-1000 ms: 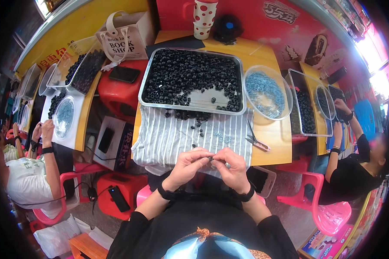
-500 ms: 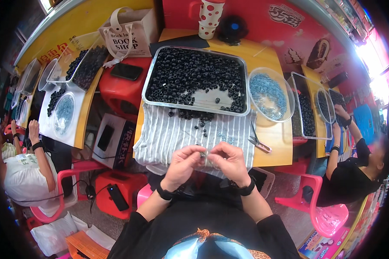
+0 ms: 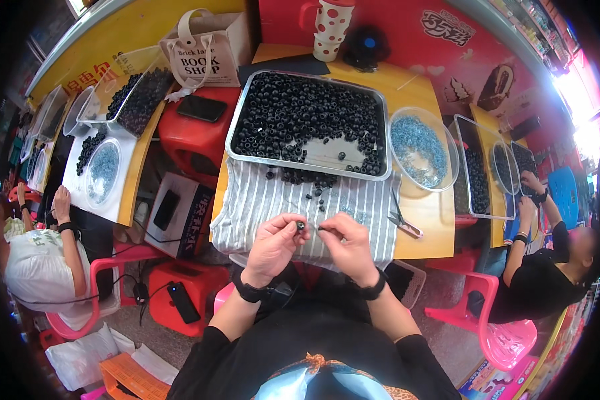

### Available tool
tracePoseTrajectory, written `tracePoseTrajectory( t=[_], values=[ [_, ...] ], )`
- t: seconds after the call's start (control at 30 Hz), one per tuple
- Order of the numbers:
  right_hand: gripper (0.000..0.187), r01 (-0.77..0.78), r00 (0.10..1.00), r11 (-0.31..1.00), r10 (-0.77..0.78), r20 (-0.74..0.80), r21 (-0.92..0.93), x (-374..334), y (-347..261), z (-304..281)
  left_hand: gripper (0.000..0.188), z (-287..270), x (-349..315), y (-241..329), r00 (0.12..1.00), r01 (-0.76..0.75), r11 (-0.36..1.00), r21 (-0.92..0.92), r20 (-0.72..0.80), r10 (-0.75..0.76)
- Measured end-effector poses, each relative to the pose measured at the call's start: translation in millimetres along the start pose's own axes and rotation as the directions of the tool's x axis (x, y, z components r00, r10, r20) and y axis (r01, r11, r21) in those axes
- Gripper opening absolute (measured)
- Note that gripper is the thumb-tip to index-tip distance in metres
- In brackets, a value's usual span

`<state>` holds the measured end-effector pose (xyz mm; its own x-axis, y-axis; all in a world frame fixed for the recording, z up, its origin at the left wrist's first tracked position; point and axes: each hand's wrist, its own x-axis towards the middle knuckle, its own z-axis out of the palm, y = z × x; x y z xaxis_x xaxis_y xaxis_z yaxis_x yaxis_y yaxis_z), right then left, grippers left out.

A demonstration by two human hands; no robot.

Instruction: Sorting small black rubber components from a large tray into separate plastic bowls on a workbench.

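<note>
Above the near edge of a striped cloth (image 3: 247, 213), my left hand (image 3: 273, 248) pinches a small black bead (image 3: 300, 226) between thumb and fingertips. Just to its right, my right hand (image 3: 351, 250) is closed in a pinch, its fingertips at something small and dark that I cannot make out. A narrow gap separates the two hands. Beyond them a metal tray (image 3: 307, 165) holds many black ring-shaped beads (image 3: 293, 107), with a few spilled on the cloth. Small pale blue pieces (image 3: 353, 212) are scattered on the cloth near my right hand.
Right of the tray stands a clear round tub (image 3: 452, 163) of blue pieces. Scissors (image 3: 407, 225) lie by the cloth's right edge. A spotted tumbler (image 3: 331, 30), a small fan (image 3: 368, 45) and a canvas bag (image 3: 207, 57) stand behind. People sit at tables on both sides.
My hands have drawn apart; they were together at the fingertips before. The bead in my left fingers now shows. The view has shifted slightly.
</note>
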<state>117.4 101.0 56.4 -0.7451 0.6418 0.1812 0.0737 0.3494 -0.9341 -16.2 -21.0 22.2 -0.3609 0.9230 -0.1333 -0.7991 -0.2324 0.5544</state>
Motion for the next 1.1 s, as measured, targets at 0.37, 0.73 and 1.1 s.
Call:
tracePoseTrajectory(
  t=[0.37, 0.73, 1.1],
  values=[
    [0.013, 0.050, 0.998, 0.982, -0.045, -0.033, 0.180, -18, -13, -25, 0.019, 25, 6, -20, 0.987, 0.140, 0.983, 0.115, 0.064, -0.148],
    [0.015, 0.144, 0.987, 0.990, -0.144, 0.064, 0.016, -14, -12, -32, 0.016, 26, 4, -23, 0.993, 0.087, 0.964, 0.251, 0.054, -0.104],
    [0.029, -0.001, 0.959, 0.990, -0.039, 0.280, 0.142, -8, -19, -44, 0.034, 24, 6, -14, 0.970, 0.168, 0.953, 0.253, 0.129, -0.205]
  ],
)
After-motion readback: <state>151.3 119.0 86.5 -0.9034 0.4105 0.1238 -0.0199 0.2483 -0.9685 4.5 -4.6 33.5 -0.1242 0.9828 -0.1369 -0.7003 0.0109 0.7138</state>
